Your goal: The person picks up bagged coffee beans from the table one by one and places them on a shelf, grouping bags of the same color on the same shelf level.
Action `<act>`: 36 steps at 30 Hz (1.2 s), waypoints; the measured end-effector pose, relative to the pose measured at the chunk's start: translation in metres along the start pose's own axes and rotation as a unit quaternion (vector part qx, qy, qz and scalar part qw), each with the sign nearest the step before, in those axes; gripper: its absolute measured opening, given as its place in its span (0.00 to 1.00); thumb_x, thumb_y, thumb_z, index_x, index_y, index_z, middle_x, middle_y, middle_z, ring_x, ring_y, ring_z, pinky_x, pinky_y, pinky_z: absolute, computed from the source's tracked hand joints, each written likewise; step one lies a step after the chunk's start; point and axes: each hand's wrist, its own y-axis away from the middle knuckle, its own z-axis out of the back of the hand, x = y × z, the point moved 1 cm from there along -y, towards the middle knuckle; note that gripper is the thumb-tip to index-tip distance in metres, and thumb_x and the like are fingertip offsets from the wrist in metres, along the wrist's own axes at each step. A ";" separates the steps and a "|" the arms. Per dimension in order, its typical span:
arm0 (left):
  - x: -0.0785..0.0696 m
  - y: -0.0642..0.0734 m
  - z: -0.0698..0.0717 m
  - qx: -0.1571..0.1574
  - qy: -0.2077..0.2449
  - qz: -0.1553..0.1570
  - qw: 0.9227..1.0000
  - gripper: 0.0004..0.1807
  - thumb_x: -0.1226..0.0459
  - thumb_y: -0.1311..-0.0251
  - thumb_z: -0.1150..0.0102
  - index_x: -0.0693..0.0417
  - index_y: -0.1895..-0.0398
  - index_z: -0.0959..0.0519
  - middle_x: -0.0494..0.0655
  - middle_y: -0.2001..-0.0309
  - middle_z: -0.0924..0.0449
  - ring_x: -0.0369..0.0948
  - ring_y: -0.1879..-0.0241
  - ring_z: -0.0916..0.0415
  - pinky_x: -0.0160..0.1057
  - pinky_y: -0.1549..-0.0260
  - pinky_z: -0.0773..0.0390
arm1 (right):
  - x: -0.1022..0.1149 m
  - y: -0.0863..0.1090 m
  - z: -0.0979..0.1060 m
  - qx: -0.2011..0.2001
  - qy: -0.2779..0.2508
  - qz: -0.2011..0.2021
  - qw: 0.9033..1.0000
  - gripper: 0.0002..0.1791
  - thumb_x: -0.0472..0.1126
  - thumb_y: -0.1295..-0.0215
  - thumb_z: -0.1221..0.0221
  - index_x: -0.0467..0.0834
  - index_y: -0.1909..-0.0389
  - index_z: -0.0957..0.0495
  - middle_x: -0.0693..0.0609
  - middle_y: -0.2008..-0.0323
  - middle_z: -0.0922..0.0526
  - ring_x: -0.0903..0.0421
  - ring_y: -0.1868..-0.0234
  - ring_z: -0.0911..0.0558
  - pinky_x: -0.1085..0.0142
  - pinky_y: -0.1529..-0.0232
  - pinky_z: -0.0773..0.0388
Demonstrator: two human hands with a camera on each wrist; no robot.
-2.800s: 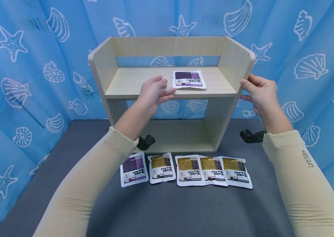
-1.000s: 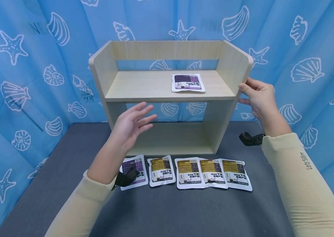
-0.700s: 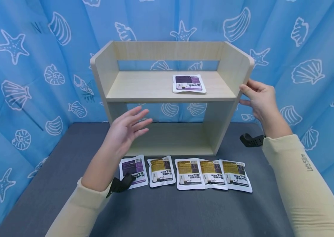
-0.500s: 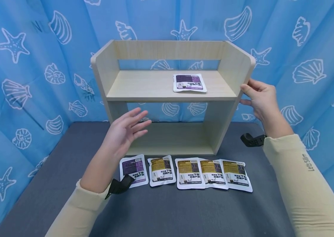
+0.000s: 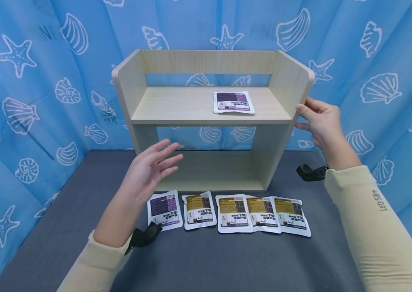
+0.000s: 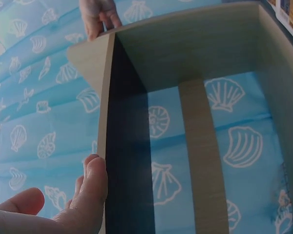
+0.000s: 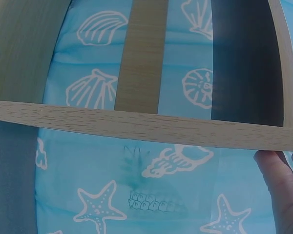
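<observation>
A pale wooden two-tier shelf [image 5: 211,122] stands on the dark table. My right hand [image 5: 320,119] grips the outer edge of its right side panel, thumb at the front edge; the right wrist view shows fingers [image 7: 278,183] against that panel. My left hand [image 5: 145,172] hangs in the air before the shelf's lower left, fingers spread and holding nothing. In the left wrist view its fingertips [image 6: 94,168] overlap the edge of a board. On the upper tier, right of the middle, lies a flat purple-and-white pouch [image 5: 233,102].
In front of the shelf lies a row of pouches: a purple one [image 5: 165,209] at the left, then several gold ones, such as this gold pouch [image 5: 199,211]. The two rightmost overlap their neighbours. A blue curtain [image 5: 27,121] with white shells hangs behind and at the sides.
The left hand has drawn back from beside the pouch on the upper tier, down and to the left. The right hand keeps its place on the side panel, and the pouches lie as before.
</observation>
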 end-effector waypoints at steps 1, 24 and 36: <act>0.001 0.001 0.001 0.000 0.001 0.000 1.000 0.28 0.66 0.23 0.63 0.59 0.24 0.50 0.54 0.28 0.42 0.51 0.33 0.36 0.48 0.35 0.37 | 0.000 0.000 0.000 0.000 0.000 0.000 1.000 0.33 0.48 0.44 0.33 0.48 0.36 0.26 0.48 0.38 0.26 0.54 0.42 0.25 0.74 0.72 0.20; 0.027 0.015 0.017 -0.052 -0.048 0.015 0.997 0.27 0.65 0.23 0.63 0.60 0.25 0.48 0.53 0.29 0.39 0.47 0.32 0.38 0.48 0.34 0.39 | 0.000 0.000 0.000 -0.003 0.009 -0.007 1.000 0.33 0.49 0.44 0.33 0.48 0.35 0.27 0.48 0.37 0.27 0.53 0.40 0.26 0.74 0.71 0.20; 0.043 0.024 0.030 -0.072 -0.056 0.025 0.996 0.27 0.65 0.24 0.64 0.61 0.24 0.49 0.54 0.28 0.41 0.50 0.31 0.41 0.49 0.33 0.41 | -0.001 -0.001 0.001 -0.002 0.039 -0.011 0.999 0.34 0.50 0.43 0.35 0.49 0.34 0.28 0.49 0.35 0.29 0.53 0.37 0.27 0.74 0.69 0.20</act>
